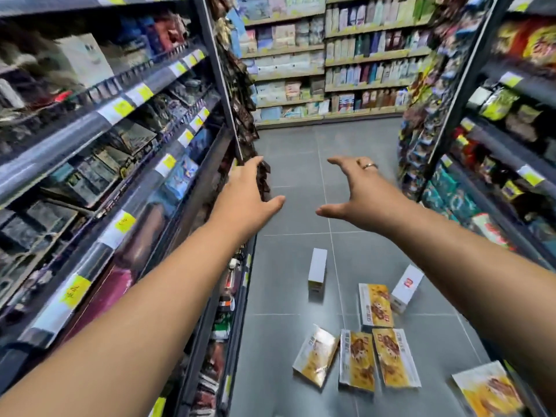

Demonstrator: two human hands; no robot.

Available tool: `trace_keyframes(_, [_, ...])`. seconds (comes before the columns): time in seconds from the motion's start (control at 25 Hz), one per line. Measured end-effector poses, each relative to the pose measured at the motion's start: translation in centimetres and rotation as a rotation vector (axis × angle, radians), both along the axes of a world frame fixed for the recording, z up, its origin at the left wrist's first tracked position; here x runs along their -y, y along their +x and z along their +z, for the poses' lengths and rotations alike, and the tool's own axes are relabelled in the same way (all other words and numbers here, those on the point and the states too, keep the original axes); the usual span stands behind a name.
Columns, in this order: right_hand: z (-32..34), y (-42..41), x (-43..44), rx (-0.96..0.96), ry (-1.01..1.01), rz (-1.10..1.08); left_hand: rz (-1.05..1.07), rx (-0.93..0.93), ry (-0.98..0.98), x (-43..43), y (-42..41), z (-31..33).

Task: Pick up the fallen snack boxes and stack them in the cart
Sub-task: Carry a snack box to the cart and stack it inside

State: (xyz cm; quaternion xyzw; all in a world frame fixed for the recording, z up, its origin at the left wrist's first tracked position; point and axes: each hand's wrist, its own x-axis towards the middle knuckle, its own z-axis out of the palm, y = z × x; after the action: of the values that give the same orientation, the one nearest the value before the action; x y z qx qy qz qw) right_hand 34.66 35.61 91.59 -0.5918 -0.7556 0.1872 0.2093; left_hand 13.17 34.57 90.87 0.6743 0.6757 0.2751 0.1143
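**Both hands empty, boxes scattered on the aisle floor**

Nothing is held in either grip. The left hand [246,191] is stretched forward with its fingers spread and lightly bent and the thumb set apart. The right hand [358,191], on which a ring [369,166] is worn, is held the same way. Both grips are released, and the palms are turned toward each other with a clear gap between them. This posture is judged to suit taking a box by its two sides, though no box lies between the hands.

The snack boxes [358,361] are found on the grey tiled floor [301,176], well below the hands. One white box [317,270] stands on end. A second white box [406,288] is tilted, just beside a flat yellow box [375,305]. Three more yellow ones are laid close together in a rough row, and a last box [487,392] is cut off at the lower right edge. None is stacked, so the picking up is judged not yet begun.

The aisle is walled by the left shelves [120,130] and the right shelves [496,130]. Hanging packets [263,176] are seen just behind the left fingers. No cart is shown, so its place cannot be told. A deep reach downward is likely to be called for.
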Motion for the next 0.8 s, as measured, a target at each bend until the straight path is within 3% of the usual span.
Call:
trace_keyframes(0.24, [-8.6,-3.0,-9.3,-0.055,-0.073,-0.110,-0.051,0.041,-0.062,-10.1,-2.1,-8.8])
trace_keyframes(0.52, [-22.2,-3.6,-15.3,-0.020,-0.208,-0.126,0.010,0.131,-0.113,-15.0,-2.0,-22.4])
trace_keyframes(0.8, [-44.2,-3.5,-17.8,0.025,-0.353,-0.066,0.070,0.163,-0.304,-15.0,-0.4,-43.9])
